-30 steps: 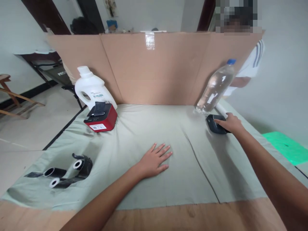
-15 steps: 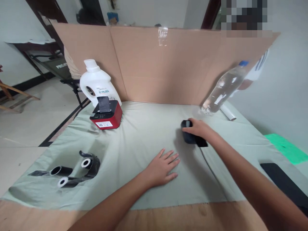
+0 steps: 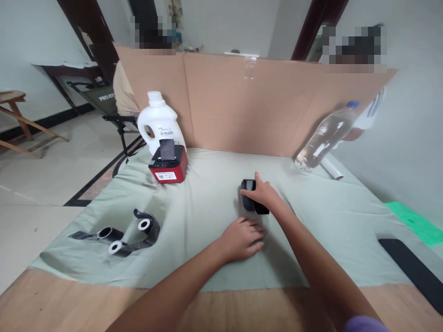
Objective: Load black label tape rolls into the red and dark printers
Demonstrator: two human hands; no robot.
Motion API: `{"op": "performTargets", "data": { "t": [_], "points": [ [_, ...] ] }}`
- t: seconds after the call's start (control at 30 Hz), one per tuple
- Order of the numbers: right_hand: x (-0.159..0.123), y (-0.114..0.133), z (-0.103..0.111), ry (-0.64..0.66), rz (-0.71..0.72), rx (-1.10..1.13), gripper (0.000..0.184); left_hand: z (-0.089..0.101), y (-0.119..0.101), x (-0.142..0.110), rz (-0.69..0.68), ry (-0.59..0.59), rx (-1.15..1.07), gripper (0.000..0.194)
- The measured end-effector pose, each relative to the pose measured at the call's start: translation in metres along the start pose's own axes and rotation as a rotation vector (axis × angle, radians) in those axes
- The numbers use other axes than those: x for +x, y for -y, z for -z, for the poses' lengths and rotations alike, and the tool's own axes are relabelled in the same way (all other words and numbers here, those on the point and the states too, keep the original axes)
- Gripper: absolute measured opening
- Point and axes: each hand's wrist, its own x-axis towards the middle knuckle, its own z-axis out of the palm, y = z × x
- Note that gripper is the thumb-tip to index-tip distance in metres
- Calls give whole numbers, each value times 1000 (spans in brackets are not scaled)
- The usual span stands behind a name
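Note:
My right hand point(image 3: 262, 192) grips a small black boxy device point(image 3: 248, 204) from its right side, over the middle of the cloth. Thumb and fingers bend about it, while one finger points away. The device has a glossy dark window on top, and a flat black piece point(image 3: 262, 209) juts from its near right side. Whether it touches the cloth I cannot tell. Just nearer to me, my left hand point(image 3: 242, 240) rests palm down on the pale green cloth point(image 3: 194, 221), fingers curled in and slightly blurred, with nothing visible in them.
At left stand a red and black printer point(image 3: 168, 168) and a white jug point(image 3: 159, 115). Black rolls point(image 3: 148, 230) lie front left. A cardboard panel point(image 3: 238, 106) closes the back. On the right are a clear bottle point(image 3: 325, 136), a white tube point(image 3: 332, 169) and a black slab point(image 3: 411, 272).
My right hand has carried the black device leftward, closer to my left hand. The left hand's spread fingers have curled in. The whole view has shifted a little.

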Motion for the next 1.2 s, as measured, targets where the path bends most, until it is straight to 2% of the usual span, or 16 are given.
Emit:
{"op": "performTargets", "data": {
  "t": [0.07,0.17,0.23,0.3,0.4,0.5,0.7,0.93,1.03,1.2],
  "points": [
    [3,-25,4,-6,28,110,104,11,1,-2,113,-24,-30,33],
    [5,-67,3,-74,77,303,79,34,15,-3,358,-163,-74,35],
    [4,-88,-6,-105,112,401,63,47,30,1,480,-263,-82,39],
    [-1,-98,-20,-120,182,446,58,54,48,10,525,-276,-77,46],
    [-11,-97,-40,-173,291,429,56,51,67,26,508,-198,-94,53],
    [-19,-91,-52,-217,339,390,55,40,73,36,532,-176,-58,55],
    [-24,-88,-52,-189,337,366,56,29,70,37,594,-124,134,59],
    [-26,-87,-53,-187,335,362,55,27,73,36,552,-132,240,60],
    [-27,-86,-53,-184,352,340,55,30,78,35,566,-158,108,58],
    [-27,-85,-52,-153,402,341,53,32,95,37,532,-268,-392,51]
  ]
}}
